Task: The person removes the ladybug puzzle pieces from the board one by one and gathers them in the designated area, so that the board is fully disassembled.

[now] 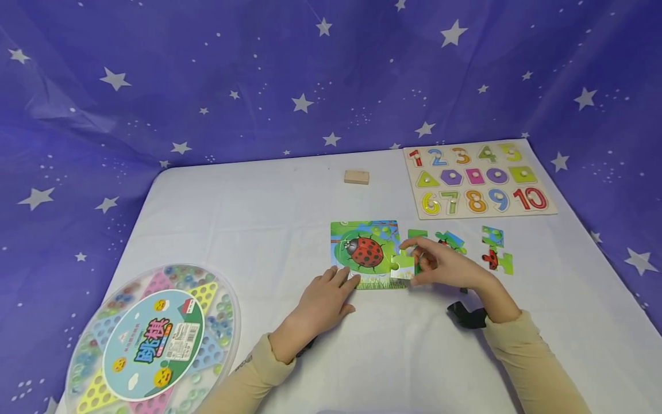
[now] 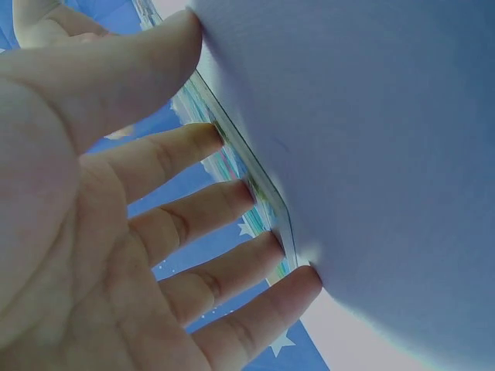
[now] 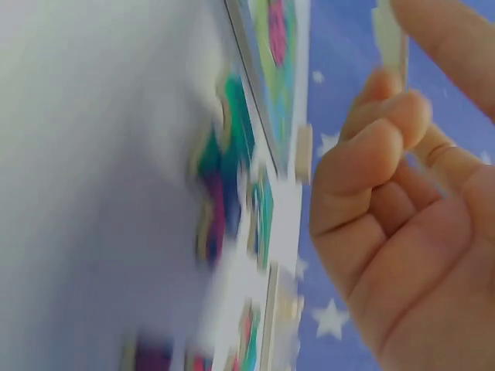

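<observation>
A ladybug jigsaw puzzle lies on the white-covered table. My left hand rests at its lower left corner; in the left wrist view the outstretched fingers touch the puzzle's edge and the tabletop. Between thumb and fingertips, my right hand pinches a green and white puzzle piece over the puzzle's lower right part. The right wrist view shows that piece edge-on and raised, with the other fingers curled. Whether it touches the puzzle I cannot tell.
Loose puzzle pieces lie to the right, some partly behind my right hand. A number and shape board is at the back right, a small wooden block at the back middle. A round Chinese checkers box sits front left.
</observation>
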Motion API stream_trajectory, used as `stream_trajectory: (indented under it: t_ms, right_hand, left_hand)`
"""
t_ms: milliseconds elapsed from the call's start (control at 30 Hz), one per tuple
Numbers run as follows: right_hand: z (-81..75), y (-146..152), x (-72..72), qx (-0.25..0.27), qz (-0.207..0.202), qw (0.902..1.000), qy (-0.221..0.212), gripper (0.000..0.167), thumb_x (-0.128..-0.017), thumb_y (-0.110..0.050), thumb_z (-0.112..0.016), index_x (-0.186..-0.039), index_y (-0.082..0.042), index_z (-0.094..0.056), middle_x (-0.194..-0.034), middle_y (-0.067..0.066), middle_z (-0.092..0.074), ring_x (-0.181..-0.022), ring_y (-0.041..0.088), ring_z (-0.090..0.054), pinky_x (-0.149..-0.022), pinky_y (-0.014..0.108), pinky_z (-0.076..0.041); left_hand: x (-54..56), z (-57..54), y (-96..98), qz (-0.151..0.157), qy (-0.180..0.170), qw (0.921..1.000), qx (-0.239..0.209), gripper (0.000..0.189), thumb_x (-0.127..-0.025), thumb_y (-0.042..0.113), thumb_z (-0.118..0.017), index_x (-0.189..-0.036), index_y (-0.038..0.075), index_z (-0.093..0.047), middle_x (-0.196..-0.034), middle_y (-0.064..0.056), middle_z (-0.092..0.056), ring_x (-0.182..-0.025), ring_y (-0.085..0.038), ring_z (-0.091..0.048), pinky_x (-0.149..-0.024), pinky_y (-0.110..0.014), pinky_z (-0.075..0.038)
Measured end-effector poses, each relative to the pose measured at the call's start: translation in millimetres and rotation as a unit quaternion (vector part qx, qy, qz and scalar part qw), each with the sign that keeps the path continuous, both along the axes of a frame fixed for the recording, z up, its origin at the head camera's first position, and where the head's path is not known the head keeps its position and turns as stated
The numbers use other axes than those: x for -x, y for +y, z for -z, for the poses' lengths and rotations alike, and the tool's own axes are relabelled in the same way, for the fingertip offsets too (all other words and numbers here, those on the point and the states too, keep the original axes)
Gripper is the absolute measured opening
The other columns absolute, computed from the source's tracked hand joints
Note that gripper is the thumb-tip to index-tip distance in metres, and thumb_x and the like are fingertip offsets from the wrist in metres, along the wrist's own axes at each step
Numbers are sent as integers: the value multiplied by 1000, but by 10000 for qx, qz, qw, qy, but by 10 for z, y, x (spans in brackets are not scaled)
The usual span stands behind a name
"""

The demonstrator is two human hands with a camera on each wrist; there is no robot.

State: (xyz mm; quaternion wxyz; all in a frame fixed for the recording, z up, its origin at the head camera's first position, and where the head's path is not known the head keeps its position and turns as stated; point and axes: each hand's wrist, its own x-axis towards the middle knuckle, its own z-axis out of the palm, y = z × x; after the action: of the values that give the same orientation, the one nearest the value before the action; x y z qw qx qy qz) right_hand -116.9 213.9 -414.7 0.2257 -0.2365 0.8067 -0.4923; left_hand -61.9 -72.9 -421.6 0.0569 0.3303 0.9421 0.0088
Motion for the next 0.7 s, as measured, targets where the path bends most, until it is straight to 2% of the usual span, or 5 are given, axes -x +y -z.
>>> stream_trajectory:
  t_ms: [167, 300, 400, 567, 700]
  right_hand:
    - [12, 382, -83, 766, 178, 9955, -522, 64, -77, -2, -71, -130, -1, -35, -70, 10, -43, -55, 21, -44, -47, 33, -41]
    - [18, 725, -236, 855, 453, 9927, -718, 64, -79, 3, -67, -132, -1, -32, -69, 8, -44, -54, 28, -45, -49, 37, -41]
    - [29, 974, -365, 792, 683, 9920, -703, 64, -80, 5, -64, -133, -1, -30, -72, 8, -47, -58, 23, -47, -51, 34, -40]
    - [60, 1324, -581, 351, 983, 9928, -592, 63, -80, 5, -63, -133, 0, -30, -76, 7, -47, -59, 12, -46, -50, 33, -38]
    - [89, 1482, -721, -554, 1389, 9881, -371, 61, -79, -5, -68, -131, -3, -36, -79, 7, -44, -60, 12, -43, -50, 29, -36]
  left_hand:
    - [4, 7, -3, 5, 27, 10000, -8, 57, -86, 43, -58, -134, 16, -46, -134, -10, -43, -121, -30, -41, -90, -38, -41]
    - [2, -9, -2, 27, 32, 10000, -9, 57, -86, 43, -58, -134, 15, -46, -134, -10, -43, -120, -30, -41, -89, -39, -41]
    - [-3, -18, -3, -4, -8, 10000, -3, 57, -85, 42, -58, -134, 15, -46, -134, -10, -43, -120, -30, -41, -89, -39, -41]
    - [1, -14, 2, -4, -40, 10000, 15, 57, -86, 43, -58, -134, 15, -46, -134, -10, -43, -121, -30, -40, -90, -39, -41]
    - [5, -14, 10, 14, -26, 10000, 9, 57, -86, 43, -58, -134, 15, -46, -134, -10, -43, -120, -30, -41, -89, -39, -41]
